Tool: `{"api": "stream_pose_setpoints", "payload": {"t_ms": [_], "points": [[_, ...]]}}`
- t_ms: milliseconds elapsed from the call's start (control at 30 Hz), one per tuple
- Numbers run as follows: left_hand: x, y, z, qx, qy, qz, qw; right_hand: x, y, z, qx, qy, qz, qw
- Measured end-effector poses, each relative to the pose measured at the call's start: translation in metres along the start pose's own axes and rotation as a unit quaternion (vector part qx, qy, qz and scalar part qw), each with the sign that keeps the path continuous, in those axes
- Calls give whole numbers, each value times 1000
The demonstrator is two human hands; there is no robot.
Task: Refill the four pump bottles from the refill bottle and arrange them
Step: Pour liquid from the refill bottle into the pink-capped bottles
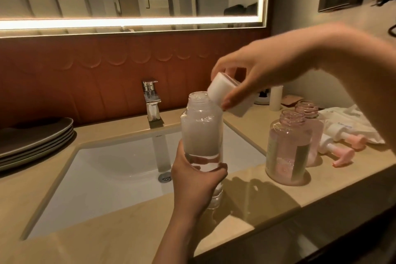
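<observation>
A: Presently, item one: clear bottle (pixel 202 135), held upright over the near right corner of the sink (pixel 111 169). Neck open; walls fogged above a shallow layer of clear liquid. Status?

B: Left hand (pixel 192 180) was clamped round its lower body, fingers wrapped at the liquid line. Right hand (pixel 255 75) was closed on a white cap (pixel 225 92), tilted, its rim touching the bottle's neck on the right side.

A: Step in hand?

B: Judged: cap work at the neck. Whether the cap was coming off or going on, I could not tell. Whether this was the refill bottle or a pump bottle was likewise unclear.

A: Item two, right of the sink?

B: Two pink bottles on the counter (pixel 246 191), both open-necked: nearer pink bottle (pixel 288 152) labelled, farther pink bottle (pixel 311 133) just behind it. Beyond them, two pink pump heads (pixel 340 148) lay on their sides beside a white bag (pixel 351 122).

A: Next move?

B: Judged: square the cap to the threads, or clear it away, keeping the bottle level. A tilted cap could cross-thread.

A: Behind the sink, and left?

B: Faucet (pixel 151 100) behind; stacked plates (pixel 36 139) left.
</observation>
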State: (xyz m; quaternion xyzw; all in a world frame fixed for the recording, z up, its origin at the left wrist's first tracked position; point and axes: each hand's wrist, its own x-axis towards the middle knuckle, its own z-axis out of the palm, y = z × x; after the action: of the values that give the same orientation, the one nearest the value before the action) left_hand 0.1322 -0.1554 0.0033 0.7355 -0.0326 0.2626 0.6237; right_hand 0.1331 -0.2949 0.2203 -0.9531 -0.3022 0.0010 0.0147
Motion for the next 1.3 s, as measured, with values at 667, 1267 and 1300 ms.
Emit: {"api": "stream_pose_setpoints", "payload": {"t_ms": [667, 1267, 1300], "points": [[-1, 6, 0, -6, -8, 44, 999, -8, 30, 160, -99, -75, -12, 992], [-2, 15, -3, 4, -23, 44, 999, -67, 92, 227, 175, 552, 8, 815], [-1, 17, -3, 7, -26, 43, 999, -65, 95, 228, 188, 566, 21, 803]]}}
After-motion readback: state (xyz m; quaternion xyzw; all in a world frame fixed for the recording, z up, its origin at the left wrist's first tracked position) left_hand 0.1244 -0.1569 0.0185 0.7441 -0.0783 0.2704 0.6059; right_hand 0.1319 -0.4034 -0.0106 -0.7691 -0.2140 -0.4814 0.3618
